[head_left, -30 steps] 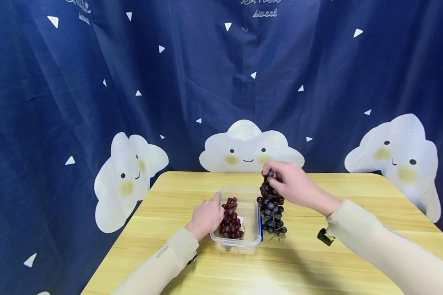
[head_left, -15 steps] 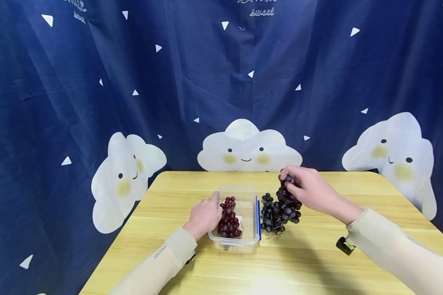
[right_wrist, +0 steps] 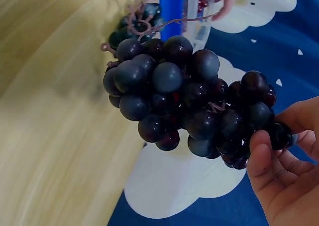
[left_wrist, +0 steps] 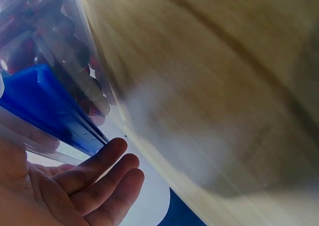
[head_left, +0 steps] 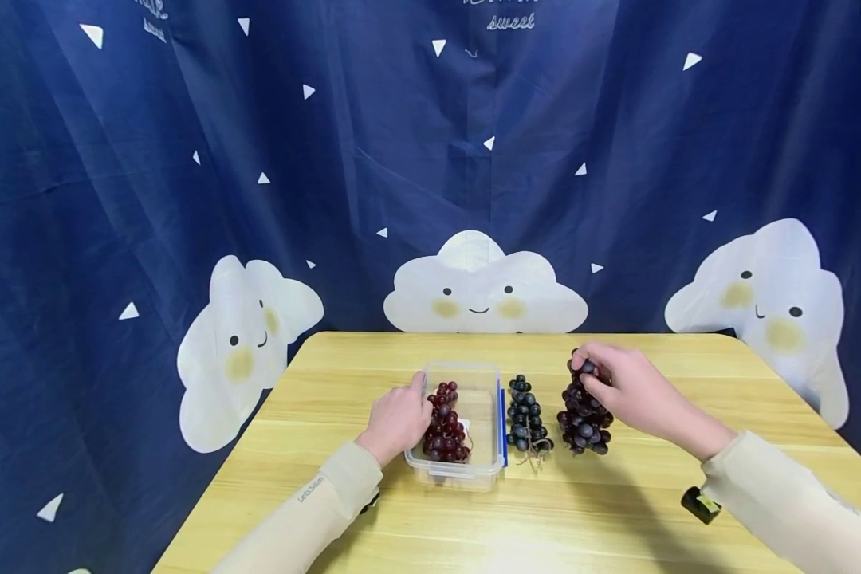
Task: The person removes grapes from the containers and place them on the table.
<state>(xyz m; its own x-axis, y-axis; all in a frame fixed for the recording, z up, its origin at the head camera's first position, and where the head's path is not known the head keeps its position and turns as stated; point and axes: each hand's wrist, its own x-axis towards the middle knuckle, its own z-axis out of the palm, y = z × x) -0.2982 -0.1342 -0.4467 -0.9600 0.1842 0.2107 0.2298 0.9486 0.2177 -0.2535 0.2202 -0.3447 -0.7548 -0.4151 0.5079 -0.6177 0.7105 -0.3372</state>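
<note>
My right hand (head_left: 627, 388) pinches the top of a dark purple bunch of grapes (head_left: 584, 418), which hangs upright close over the table. In the right wrist view, thumb and fingers hold the end grapes of this bunch (right_wrist: 169, 96). My left hand (head_left: 396, 418) grips the left wall of a clear plastic food container (head_left: 454, 472); its fingers (left_wrist: 107, 159) lie along a blue side latch (left_wrist: 55, 109) there. Inside the container, on its left side, lies a bunch of red grapes (head_left: 445, 434). A blue-black bunch of grapes (head_left: 524, 414) rests on the table just right of the container.
The light wooden table (head_left: 316, 383) ends at a dark blue curtain (head_left: 351, 159) printed with white clouds. Another blue latch (head_left: 503, 426) hangs down on the container's right side. Thin brown stems (head_left: 534, 456) stick out from the blue-black bunch.
My right hand has carried the dark purple bunch to the right and lower, away from the blue-black bunch, which now shows fully. My left hand has stayed at the container.
</note>
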